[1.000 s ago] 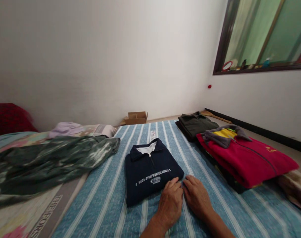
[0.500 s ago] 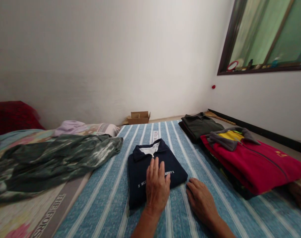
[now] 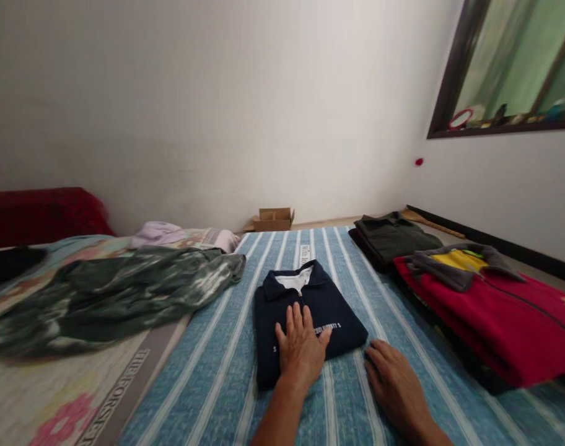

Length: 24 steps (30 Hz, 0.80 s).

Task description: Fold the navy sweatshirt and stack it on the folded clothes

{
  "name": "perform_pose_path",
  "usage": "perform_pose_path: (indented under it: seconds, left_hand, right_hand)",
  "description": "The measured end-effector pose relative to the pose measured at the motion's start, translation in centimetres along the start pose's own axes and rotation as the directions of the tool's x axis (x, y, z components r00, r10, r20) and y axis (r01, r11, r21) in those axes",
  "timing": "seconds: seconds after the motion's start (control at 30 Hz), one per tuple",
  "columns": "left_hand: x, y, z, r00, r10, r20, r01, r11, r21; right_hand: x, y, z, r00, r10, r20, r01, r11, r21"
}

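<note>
A navy collared jacket (image 3: 341, 303), neatly folded with white lettering and a zip at the neck, lies on the blue striped bedspread (image 3: 208, 365). My left hand (image 3: 302, 347) rests flat on its front, fingers spread and covering part of the lettering. Just off the jacket's lower right corner, my right hand (image 3: 394, 381) lies palm down on the bedspread with its fingers stretched out. It holds nothing.
On the right sit a folded red jacket (image 3: 505, 322) with a grey collar and, behind it, dark folded clothes (image 3: 396, 238). Loose camouflage-like clothing (image 3: 124, 294) spreads over the left bedding. A cardboard box (image 3: 274, 219) stands at the far wall.
The view has swung a little to the left, so everything sits further right. My left hand's fingers have spread wider on the jacket. My right hand stays by the jacket's corner.
</note>
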<state>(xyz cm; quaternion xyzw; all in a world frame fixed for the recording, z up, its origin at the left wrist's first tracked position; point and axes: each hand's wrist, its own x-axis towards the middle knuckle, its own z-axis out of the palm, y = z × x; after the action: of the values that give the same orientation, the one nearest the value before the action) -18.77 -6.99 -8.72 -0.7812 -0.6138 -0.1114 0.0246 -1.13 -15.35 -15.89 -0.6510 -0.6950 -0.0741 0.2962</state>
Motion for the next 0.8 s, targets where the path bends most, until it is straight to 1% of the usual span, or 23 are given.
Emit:
perform_pose_path:
  seconds: [0.1,0.4,0.5,0.7,0.8]
  left_hand:
    - [-0.3,0.1,0.0,1.000,-0.010,0.025,0.010,1.000,-0.021]
    - [-0.8,-0.3,1.4,1.000,-0.015,0.011,0.016,0.995,-0.099]
    - [-0.8,-0.3,1.4,1.000,-0.017,0.014,0.018,0.995,-0.101]
    - [-0.8,-0.3,1.3,1.000,-0.008,-0.007,0.008,0.995,-0.098]
    - [-0.7,-0.3,1.2,1.000,-0.009,0.005,0.009,0.996,-0.092]
  right_hand:
    - [-0.4,0.7,0.5,1.000,-0.025,-0.012,0.024,0.999,-0.025]
    - [-1.3,2.0,1.5,0.997,-0.074,-0.024,0.073,0.996,-0.057]
    - [-1.2,2.0,1.5,0.997,-0.077,-0.024,0.075,0.995,-0.068]
    - [-0.9,1.5,0.9,0.999,-0.048,0.014,0.049,0.998,-0.040]
    - [-0.8,1.4,0.7,0.999,-0.037,0.003,0.037,0.999,-0.032]
